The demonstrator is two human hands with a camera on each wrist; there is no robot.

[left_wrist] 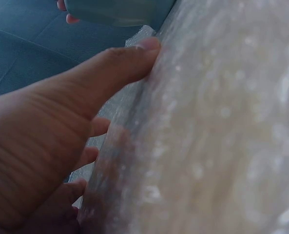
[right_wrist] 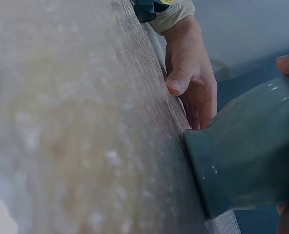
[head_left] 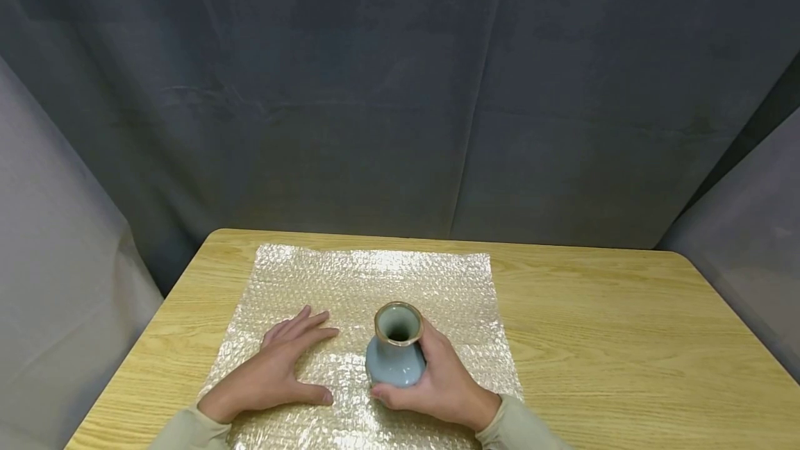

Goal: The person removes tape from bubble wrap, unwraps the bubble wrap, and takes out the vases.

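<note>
A pale blue glazed vase [head_left: 395, 363] with a brown-edged flared mouth stands upright over a sheet of clear bubble wrap [head_left: 369, 283]. My right hand [head_left: 440, 384] grips it from the right, thumb at the near side and fingers behind it, partly hidden. In the right wrist view the foot of the vase [right_wrist: 251, 151] is right at the wrap's surface. To its left, my left hand [head_left: 275, 370] rests on the wrap with fingers spread and holds nothing. The left thumb [left_wrist: 129, 61] touches the wrap in the left wrist view.
The bubble wrap lies flat on a light wooden table [head_left: 625, 339], covering its left-middle part. A dark grey curtain [head_left: 400, 103] hangs behind the table's far edge. Pale cloth [head_left: 56, 262] hangs at the left, and more pale cloth [head_left: 744, 248] at the right.
</note>
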